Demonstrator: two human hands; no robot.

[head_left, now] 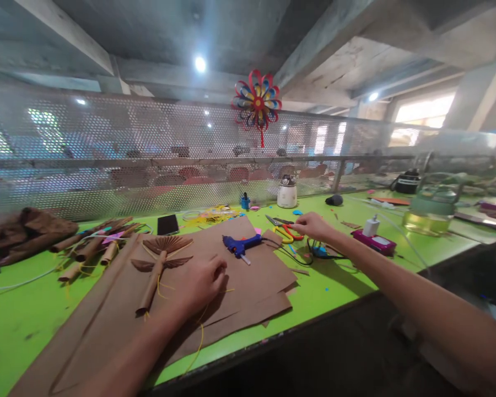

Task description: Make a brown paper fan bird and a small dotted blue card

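The right hand (312, 227) was narrowed at the orange-handled scissors (300, 238), right of the blue glue gun (233, 246); whether they were gripped could not be told. The left hand (202, 281) was loosely curled over brown paper (248, 298), any hold hidden. The scissors were best grasped by their handles — kept clear of the gun's cord (281, 251) — with the winged paper figure (152, 286) at left undisturbed.

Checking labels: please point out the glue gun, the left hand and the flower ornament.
Glue gun (236, 246), head view: blue body.
Left hand (205, 280), head view: its back.
Flower ornament (258, 103), head view: its centre.
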